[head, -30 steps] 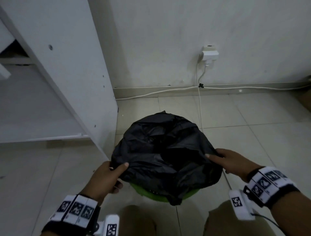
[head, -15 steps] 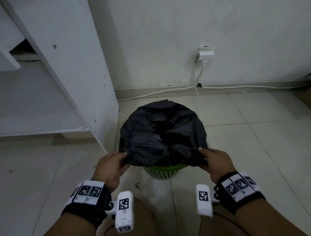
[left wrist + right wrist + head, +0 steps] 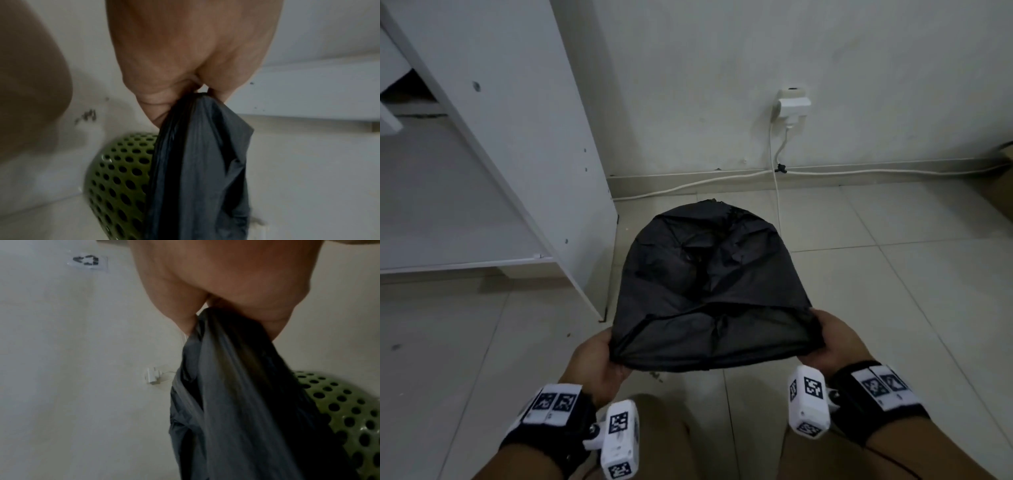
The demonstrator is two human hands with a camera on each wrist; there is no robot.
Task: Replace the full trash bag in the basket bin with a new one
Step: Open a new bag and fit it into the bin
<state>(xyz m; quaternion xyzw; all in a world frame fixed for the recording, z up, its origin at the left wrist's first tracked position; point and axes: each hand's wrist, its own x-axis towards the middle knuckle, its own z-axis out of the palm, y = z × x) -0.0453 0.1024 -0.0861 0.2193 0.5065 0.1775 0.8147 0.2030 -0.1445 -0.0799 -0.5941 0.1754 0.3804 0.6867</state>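
Left hand (image 3: 599,359) and right hand (image 3: 835,342) each pinch the near rim of the crumpled black plastic trash bag (image 3: 712,284), held up over the green perforated plastic basket bin (image 3: 119,175). Beyond, a white wall plug (image 3: 792,106). Risk: thin film tearing or slipping under load.

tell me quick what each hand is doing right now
Left hand: closed, gripping the left edge of the black trash bag.
Right hand: closed, gripping the bag's right edge, above the green basket bin.
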